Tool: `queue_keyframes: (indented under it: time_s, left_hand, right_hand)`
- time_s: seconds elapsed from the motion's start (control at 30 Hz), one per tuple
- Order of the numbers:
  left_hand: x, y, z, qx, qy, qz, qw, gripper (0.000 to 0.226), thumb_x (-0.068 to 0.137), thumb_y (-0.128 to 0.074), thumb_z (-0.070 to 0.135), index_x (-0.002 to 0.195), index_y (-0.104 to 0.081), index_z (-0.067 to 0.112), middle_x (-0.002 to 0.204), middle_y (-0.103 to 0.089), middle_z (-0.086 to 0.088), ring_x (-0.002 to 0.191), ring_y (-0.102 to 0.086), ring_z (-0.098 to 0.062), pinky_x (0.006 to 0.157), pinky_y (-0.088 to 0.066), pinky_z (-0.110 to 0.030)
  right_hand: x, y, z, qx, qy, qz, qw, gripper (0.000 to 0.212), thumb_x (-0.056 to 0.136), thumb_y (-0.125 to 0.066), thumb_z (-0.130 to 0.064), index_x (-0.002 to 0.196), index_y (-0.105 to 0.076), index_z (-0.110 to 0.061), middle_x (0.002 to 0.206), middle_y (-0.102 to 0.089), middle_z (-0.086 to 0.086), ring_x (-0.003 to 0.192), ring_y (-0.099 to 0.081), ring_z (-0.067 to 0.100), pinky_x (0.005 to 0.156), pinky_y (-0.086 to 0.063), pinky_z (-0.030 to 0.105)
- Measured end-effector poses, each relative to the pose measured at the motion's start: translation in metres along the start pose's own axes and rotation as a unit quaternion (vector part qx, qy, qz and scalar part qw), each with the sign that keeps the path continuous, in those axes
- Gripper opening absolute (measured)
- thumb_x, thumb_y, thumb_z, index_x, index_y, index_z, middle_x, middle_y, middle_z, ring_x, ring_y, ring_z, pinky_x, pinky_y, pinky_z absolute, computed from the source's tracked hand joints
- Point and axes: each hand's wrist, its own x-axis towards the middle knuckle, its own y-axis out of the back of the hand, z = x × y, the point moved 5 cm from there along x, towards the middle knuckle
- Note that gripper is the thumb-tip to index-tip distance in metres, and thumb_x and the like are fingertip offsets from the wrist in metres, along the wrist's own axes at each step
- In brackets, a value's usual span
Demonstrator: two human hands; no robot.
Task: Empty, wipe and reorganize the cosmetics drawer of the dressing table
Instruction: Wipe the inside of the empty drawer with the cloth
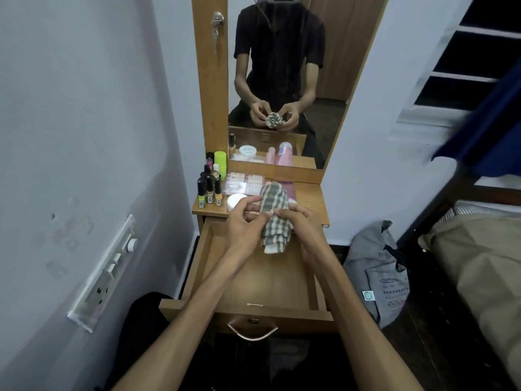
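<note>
I have the green-and-white checked cloth (275, 218) bunched into a thick roll, held above the back end of the pulled-out wooden drawer (253, 280). The weave shows grey-green bars on a pale ground, with a plain whitish hem at the roll's near end. Its long axis runs from me toward the mirror, the far end rounded and raised over the table top, the near end hanging down toward the drawer floor.

My left hand (245, 221) pinches the roll's left side, thumb and forefinger closed on the fabric. My right hand (303, 224) wraps the right side, fingers curled tight on it from above.

The drawer floor beneath the cloth is bare brown wood, with a curved metal handle (251, 331) on its front panel. Beyond the drawer, on the table top, stand small dark-capped nail polish bottles (209, 190), a lime-green cylinder (220, 162) behind them, flat clear-lidded palettes (244, 184), and a round white jar (235, 201) just left of the cloth.
</note>
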Motion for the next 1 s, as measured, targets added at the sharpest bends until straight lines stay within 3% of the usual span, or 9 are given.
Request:
queue_keyframes:
  time_s: [0.13, 0.2, 0.33, 0.4, 0.53, 0.63, 0.77, 0.9, 1.0]
  left_hand:
    - [0.008, -0.040, 0.004, 0.091, -0.053, -0.038, 0.994, 0.039, 0.090, -0.074, 0.016, 0.127, -0.063, 0.020, 0.116, -0.065, 0.003, 0.093, -0.066, -0.008, 0.068, -0.057, -0.016]
    - [0.012, -0.060, 0.006, 0.139, -0.085, -0.055, 0.985, 0.041, 0.089, -0.075, 0.017, 0.128, -0.062, 0.021, 0.122, -0.059, 0.003, 0.095, -0.062, -0.004, 0.070, -0.053, -0.010]
    - [0.021, -0.095, 0.006, 0.215, -0.130, -0.100, 0.963, 0.044, 0.089, -0.073, 0.021, 0.131, -0.062, 0.019, 0.124, -0.053, 0.002, 0.106, -0.059, -0.009, 0.082, -0.048, -0.010]
    - [0.026, -0.112, 0.004, 0.257, -0.148, -0.126, 0.947, 0.044, 0.090, -0.071, 0.021, 0.133, -0.062, 0.018, 0.127, -0.052, 0.003, 0.112, -0.055, -0.010, 0.089, -0.048, -0.016]
    - [0.040, -0.139, -0.003, 0.348, -0.198, -0.161, 0.902, 0.043, 0.088, -0.065, 0.023, 0.131, -0.062, 0.018, 0.129, -0.052, 0.003, 0.113, -0.053, -0.015, 0.095, -0.048, -0.030]
    - [0.054, -0.153, -0.006, 0.425, -0.255, -0.155, 0.855, 0.040, 0.087, -0.064, 0.027, 0.126, -0.062, 0.016, 0.123, -0.058, -0.001, 0.107, -0.057, -0.019, 0.091, -0.051, -0.039]
    - [0.070, -0.165, -0.013, 0.519, -0.268, -0.167, 0.794, 0.044, 0.086, -0.059, 0.031, 0.127, -0.060, 0.017, 0.124, -0.061, -0.002, 0.118, -0.054, -0.021, 0.105, -0.037, -0.040]
    - [0.077, -0.169, -0.021, 0.547, -0.258, -0.201, 0.771, 0.044, 0.087, -0.057, 0.033, 0.128, -0.058, 0.016, 0.126, -0.060, -0.003, 0.125, -0.052, -0.023, 0.117, -0.024, -0.048]
    - [0.077, -0.170, -0.023, 0.539, -0.254, -0.222, 0.772, 0.039, 0.088, -0.056, 0.031, 0.124, -0.060, 0.015, 0.125, -0.059, -0.003, 0.123, -0.054, -0.023, 0.121, -0.017, -0.053]
  right_hand:
    - [0.018, 0.034, 0.001, 0.024, 0.002, 0.062, 0.998, 0.022, 0.086, -0.077, -0.010, 0.107, -0.076, -0.008, 0.098, -0.080, 0.009, 0.091, -0.078, 0.024, 0.080, -0.062, 0.037]
    - [0.027, 0.050, -0.002, 0.044, 0.009, 0.082, 0.996, 0.020, 0.087, -0.076, -0.007, 0.107, -0.074, -0.004, 0.095, -0.079, 0.012, 0.085, -0.078, 0.023, 0.072, -0.063, 0.034]
    - [0.054, 0.082, -0.008, 0.018, 0.017, 0.133, 0.991, 0.018, 0.089, -0.073, -0.005, 0.106, -0.074, -0.004, 0.092, -0.078, 0.009, 0.068, -0.074, 0.010, 0.056, -0.057, 0.023]
    - [0.075, 0.098, -0.006, -0.011, 0.009, 0.156, 0.988, 0.020, 0.087, -0.074, -0.008, 0.107, -0.074, -0.007, 0.093, -0.077, 0.009, 0.068, -0.074, 0.010, 0.057, -0.058, 0.025]
    - [0.115, 0.113, -0.004, -0.069, -0.007, 0.175, 0.982, 0.026, 0.078, -0.074, -0.019, 0.104, -0.076, -0.016, 0.098, -0.078, 0.007, 0.085, -0.076, 0.021, 0.082, -0.064, 0.043]
    - [0.140, 0.115, -0.004, -0.129, -0.005, 0.165, 0.978, 0.027, 0.076, -0.073, -0.027, 0.102, -0.077, -0.021, 0.099, -0.077, 0.001, 0.092, -0.074, 0.020, 0.088, -0.062, 0.044]
    - [0.164, 0.113, 0.000, -0.213, -0.002, 0.156, 0.965, 0.033, 0.082, -0.074, -0.030, 0.113, -0.075, -0.017, 0.115, -0.074, 0.004, 0.105, -0.069, 0.022, 0.096, -0.058, 0.042]
    - [0.168, 0.115, 0.002, -0.288, 0.024, 0.173, 0.941, 0.026, 0.086, -0.071, -0.025, 0.111, -0.075, -0.017, 0.112, -0.075, 0.006, 0.106, -0.068, 0.024, 0.087, -0.051, 0.029]
    - [0.165, 0.118, -0.001, -0.332, 0.047, 0.184, 0.924, 0.039, 0.084, -0.071, -0.026, 0.121, -0.070, -0.018, 0.102, -0.077, 0.006, 0.092, -0.067, 0.021, 0.075, -0.042, 0.025]
